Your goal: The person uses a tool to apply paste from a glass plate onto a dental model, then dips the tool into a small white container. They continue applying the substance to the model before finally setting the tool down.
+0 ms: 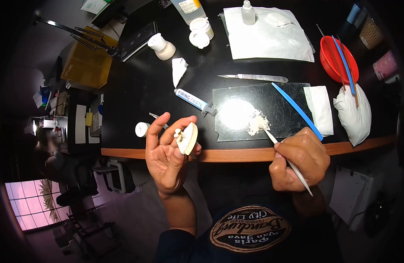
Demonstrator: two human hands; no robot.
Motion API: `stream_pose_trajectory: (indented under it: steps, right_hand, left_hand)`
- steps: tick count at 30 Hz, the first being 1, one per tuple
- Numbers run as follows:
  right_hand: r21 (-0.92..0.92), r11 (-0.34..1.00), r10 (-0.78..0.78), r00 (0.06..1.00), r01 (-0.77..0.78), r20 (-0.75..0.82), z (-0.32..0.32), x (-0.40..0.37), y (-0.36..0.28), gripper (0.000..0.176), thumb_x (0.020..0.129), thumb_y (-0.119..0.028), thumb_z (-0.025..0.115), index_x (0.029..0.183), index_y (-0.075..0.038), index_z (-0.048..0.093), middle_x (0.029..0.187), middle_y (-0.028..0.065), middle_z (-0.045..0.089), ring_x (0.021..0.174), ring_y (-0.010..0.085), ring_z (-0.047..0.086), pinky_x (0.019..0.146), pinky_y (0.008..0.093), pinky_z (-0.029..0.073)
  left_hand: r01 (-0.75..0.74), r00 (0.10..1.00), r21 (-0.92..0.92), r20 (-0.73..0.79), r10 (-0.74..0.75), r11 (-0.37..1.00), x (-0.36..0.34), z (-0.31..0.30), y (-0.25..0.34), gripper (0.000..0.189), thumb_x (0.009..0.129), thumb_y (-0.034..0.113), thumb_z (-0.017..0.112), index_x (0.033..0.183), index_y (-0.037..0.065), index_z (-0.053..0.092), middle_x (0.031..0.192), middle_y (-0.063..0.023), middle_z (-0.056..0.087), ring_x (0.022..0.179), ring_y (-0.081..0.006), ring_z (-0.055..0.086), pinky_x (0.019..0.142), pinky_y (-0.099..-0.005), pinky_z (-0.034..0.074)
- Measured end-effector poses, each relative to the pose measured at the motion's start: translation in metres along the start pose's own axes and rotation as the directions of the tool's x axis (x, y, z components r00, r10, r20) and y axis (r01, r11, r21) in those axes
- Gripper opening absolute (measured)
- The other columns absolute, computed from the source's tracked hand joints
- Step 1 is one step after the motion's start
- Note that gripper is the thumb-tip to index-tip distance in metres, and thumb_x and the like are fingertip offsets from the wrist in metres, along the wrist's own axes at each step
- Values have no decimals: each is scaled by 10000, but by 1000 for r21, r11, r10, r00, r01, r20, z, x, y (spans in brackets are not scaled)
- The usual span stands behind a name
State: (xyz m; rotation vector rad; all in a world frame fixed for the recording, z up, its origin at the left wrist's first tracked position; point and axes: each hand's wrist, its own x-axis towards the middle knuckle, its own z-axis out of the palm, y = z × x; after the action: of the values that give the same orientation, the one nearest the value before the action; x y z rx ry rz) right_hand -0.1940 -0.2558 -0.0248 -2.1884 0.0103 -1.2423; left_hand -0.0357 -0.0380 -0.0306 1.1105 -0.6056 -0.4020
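Left hand (164, 160): your fingers are clamped on a cream dental model (191, 139), held up in front of the desk (132, 103) edge. Your thumb presses its lower left side; other fingertips come round behind it, showing at the upper edge and lower right. One finger stands raised, apart from the piece. Model is matte, plaster-like, curved along its outer side, with a small knobbed projection toward your palm. Finer detail too small to tell.

Right hand (301, 160): your thumb and fingers are closed on a slim white tool (301, 177), pen fashion. Its tapered end touches a pale, lumpy heap (257, 124); the tail slants out below your hand.

Heap sits on a glass plate (280, 125), glossy, scratched, with strong lamp glare left of the heap. A flat blue plastic stick (296, 108) lies aslant across the plate's right part. At the plate's right end, a folded white tissue (320, 111), soft and creased. Beyond the far edge, a slender scalpel (263, 78), blade pointing left. By the left edge, a syringe marked FIRING PASTE (191, 99). Desk top is smooth black; its front edge is brown, wood-like.
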Motion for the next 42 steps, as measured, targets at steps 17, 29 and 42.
stream_pose_trajectory:
  steps: [17,29,42]
  right_hand:
    - [74,997,6,999,-3,-39,4,9,-6,172,693,25,689,860,2,716,745,59,653,566,174,586,481,282,473]
    - [285,943,-124,975,175,-186,61,22,-27,214,781,5,792,986,3,729,889,68,717,659,165,660,534,261,548]
    - [249,950,-159,977,191,-142,65,11,-25,254,807,-97,854,1022,-16,745,904,66,728,680,154,688,526,242,559]
  left_hand:
    - [10,1000,20,1,-10,1000,0,3,0,755,992,175,677,1566,-35,234,1395,-373,533,876,-215,687,755,-304,574]
    - [-17,996,-69,81,22,997,2,-1,-1,648,1032,146,620,1538,-46,264,1350,-350,588,965,-223,705,845,-324,590]
    - [-15,999,11,36,15,1000,2,5,1,729,1001,147,672,1548,-67,241,1370,-369,555,1121,-238,666,885,-303,573]
